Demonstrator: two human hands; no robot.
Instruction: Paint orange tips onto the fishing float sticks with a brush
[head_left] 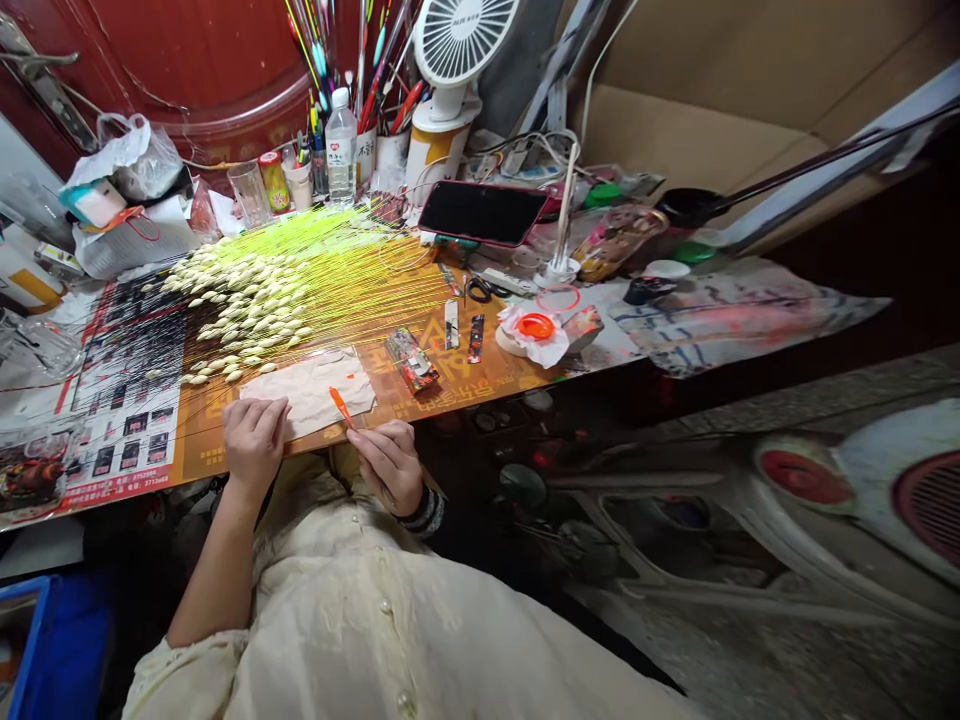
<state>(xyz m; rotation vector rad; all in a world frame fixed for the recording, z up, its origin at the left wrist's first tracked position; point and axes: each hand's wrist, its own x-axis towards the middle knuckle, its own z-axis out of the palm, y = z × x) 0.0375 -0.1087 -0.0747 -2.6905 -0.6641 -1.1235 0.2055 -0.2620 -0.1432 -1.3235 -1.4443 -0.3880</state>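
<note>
My left hand (256,430) rests at the table's front edge with its fingers curled together, touching the left end of a crumpled pale paper sheet (311,390). What its fingers hold, if anything, is hidden. My right hand (391,462) pinches the lower end of a slim orange piece (340,405), which points up and left over the sheet's right part. Its exact kind is unclear. Behind the sheet lies a thick spread of fishing floats (262,300) with cream bodies, dark stems and yellow-green tips. A paint-stained block (412,361) sits right of the sheet.
An orange paint pot (535,327) stands wrapped in tissue toward the right. Scissors (478,289) and a propped phone (484,212) are behind. Farther back are a water bottle (341,148) and a white fan (463,40). A scooter (750,500) stands right of the table.
</note>
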